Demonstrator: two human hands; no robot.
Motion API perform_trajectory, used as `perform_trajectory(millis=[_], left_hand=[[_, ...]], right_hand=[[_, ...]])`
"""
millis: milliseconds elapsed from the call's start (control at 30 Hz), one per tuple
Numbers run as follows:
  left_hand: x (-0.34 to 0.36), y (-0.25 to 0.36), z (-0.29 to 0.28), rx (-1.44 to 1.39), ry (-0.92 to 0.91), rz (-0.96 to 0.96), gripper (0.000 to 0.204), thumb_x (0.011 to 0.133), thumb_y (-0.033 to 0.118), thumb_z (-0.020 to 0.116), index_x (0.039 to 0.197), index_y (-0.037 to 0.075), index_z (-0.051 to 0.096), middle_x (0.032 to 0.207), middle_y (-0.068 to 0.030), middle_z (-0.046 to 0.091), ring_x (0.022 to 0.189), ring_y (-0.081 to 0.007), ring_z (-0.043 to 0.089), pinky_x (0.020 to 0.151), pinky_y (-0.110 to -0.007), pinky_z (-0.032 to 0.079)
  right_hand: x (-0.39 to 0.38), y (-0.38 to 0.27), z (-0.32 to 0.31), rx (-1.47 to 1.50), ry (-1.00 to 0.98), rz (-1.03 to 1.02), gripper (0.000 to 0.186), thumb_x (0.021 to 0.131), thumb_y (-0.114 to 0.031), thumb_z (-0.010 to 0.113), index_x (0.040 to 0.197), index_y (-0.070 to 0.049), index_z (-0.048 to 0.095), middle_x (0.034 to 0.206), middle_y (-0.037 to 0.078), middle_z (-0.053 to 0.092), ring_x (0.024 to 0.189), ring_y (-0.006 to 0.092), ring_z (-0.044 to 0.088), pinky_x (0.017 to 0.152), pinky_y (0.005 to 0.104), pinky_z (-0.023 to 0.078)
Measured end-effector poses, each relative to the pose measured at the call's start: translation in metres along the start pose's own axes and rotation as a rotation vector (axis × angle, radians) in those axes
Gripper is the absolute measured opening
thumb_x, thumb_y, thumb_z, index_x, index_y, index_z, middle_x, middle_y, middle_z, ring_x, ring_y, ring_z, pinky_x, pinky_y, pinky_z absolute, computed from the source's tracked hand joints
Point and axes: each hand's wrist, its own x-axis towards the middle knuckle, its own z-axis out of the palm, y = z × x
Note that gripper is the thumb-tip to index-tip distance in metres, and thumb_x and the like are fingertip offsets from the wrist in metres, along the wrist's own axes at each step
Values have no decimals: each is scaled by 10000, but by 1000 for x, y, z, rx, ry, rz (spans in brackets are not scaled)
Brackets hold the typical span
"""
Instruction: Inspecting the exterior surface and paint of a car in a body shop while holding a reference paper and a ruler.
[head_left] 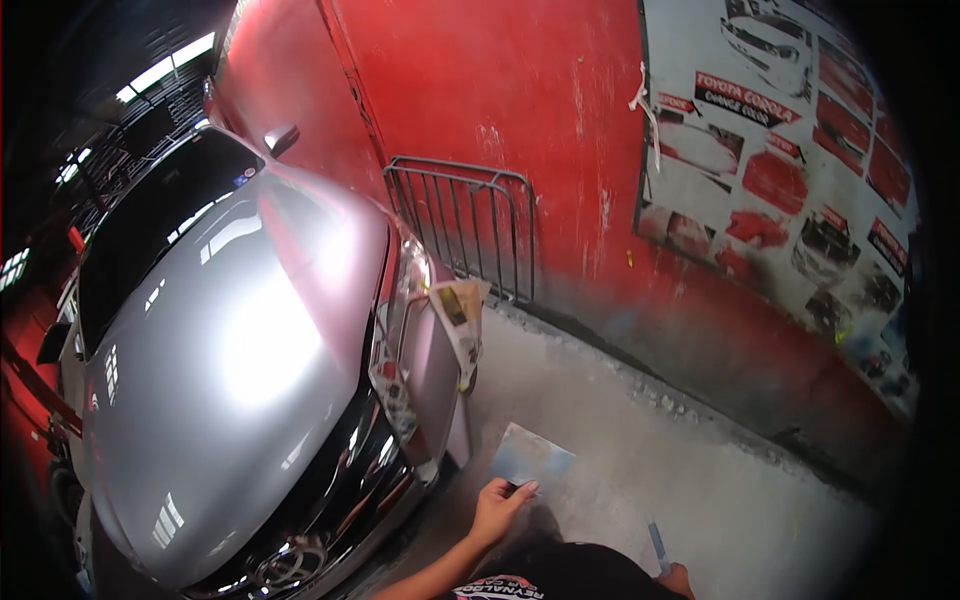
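My left hand [500,510] pinches a thin square sheet [532,452] with mottled grey-blue surface over the concrete floor. At the lower right, my right hand [674,578] grips a narrow blue-grey tool [657,542], its exact kind unclear; part of that hand is behind my dark shirt. Left of my hands stands a silver car [200,400] with a dark grille [330,490]. Its front corner, beside the sheet, has masking paper [460,315] taped around the headlight and bumper area.
A red wall [580,150] runs along the right, with a metal railing [500,230] leaning against it and a large photo poster [770,180] mounted on it. Concrete floor [700,450] lies between car and wall. A dark roof with bright strip openings is at the upper left.
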Motion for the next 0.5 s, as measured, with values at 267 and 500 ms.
perform_trajectory(millis=[267, 500], left_hand=[[127, 62, 52, 58, -54, 29, 199, 812, 138, 695, 915, -12, 614, 802, -4, 629, 739, -61, 546, 683, -208, 433], [211, 48, 52, 108, 137, 31, 167, 808, 117, 686, 899, 11, 597, 831, -46, 635, 734, -104, 573, 681, -239, 459]], right_hand=[[135, 12, -59, 621, 211, 461, 199, 616, 38, 703, 664, 22, 510, 517, 73, 500, 366, 181, 515, 313, 320, 459], [277, 1, -73, 549, 81, 424, 194, 612, 43, 694, 664, 33, 508, 524, 83, 511, 386, 198, 532, 328, 328, 451]])
